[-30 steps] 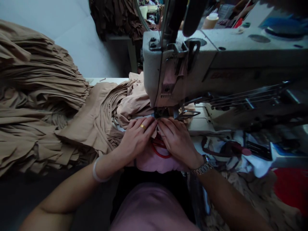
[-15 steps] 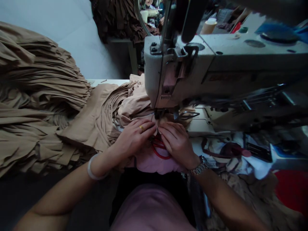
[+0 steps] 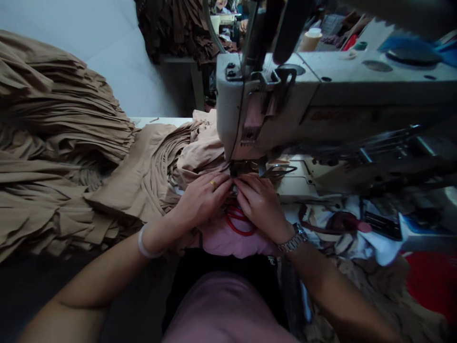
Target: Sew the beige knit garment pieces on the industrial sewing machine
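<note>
Both my hands meet just in front of the needle area of a sewing machine (image 3: 271, 114). My left hand (image 3: 205, 193), with a ring on one finger, presses its closed fingertips on tan fabric (image 3: 203, 155) at the presser foot (image 3: 233, 169). Opposite it, my right hand (image 3: 260, 202) has its fingers together, pinching the same fabric from the right. The fabric edge between the fingertips is mostly hidden. Below my hands, red-handled scissors (image 3: 240, 224) lie on pink cloth (image 3: 228, 243) at the table's front edge.
Tall stacks of tan fabric pieces (image 3: 64, 105) fill the left side. Dark brown pieces (image 3: 174, 28) hang behind. On the right are a black phone-like object (image 3: 382, 225), cloth scraps (image 3: 350, 243) and a red round surface (image 3: 428, 281). A thread cone (image 3: 310, 40) stands beyond the machine.
Both hands have moved slightly forward, closer to the presser foot, with the fabric between them. The scissors and the stacks stay where they were.
</note>
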{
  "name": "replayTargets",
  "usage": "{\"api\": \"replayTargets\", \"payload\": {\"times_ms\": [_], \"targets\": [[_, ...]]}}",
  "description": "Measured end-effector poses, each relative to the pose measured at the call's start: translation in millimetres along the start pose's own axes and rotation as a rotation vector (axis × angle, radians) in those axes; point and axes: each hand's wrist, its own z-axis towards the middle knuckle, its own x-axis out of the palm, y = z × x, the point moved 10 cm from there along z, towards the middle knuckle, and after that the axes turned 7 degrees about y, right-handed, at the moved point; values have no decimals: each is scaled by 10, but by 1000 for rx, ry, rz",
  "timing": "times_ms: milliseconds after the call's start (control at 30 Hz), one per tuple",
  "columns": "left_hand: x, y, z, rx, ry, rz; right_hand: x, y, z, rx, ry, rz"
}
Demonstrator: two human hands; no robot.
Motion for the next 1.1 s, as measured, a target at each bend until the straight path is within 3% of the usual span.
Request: {"api": "replayTargets", "payload": {"times_ms": [433,633,900,1000,1100], "targets": [[75,80,-16,-78,42,-103,66,-114,-4,30,72,24],[42,91,5,-69,9,-75,45,-124,11,15,76,15],[69,-21,-7,-72,-3,-99,115,86,-94,-172,112,-182],[63,222,4,-159,36,-226,91,-85,-39,-175,133,-187],[143,905,92,-276,103,-445,44,-603,148,-4,141,-128]]}}
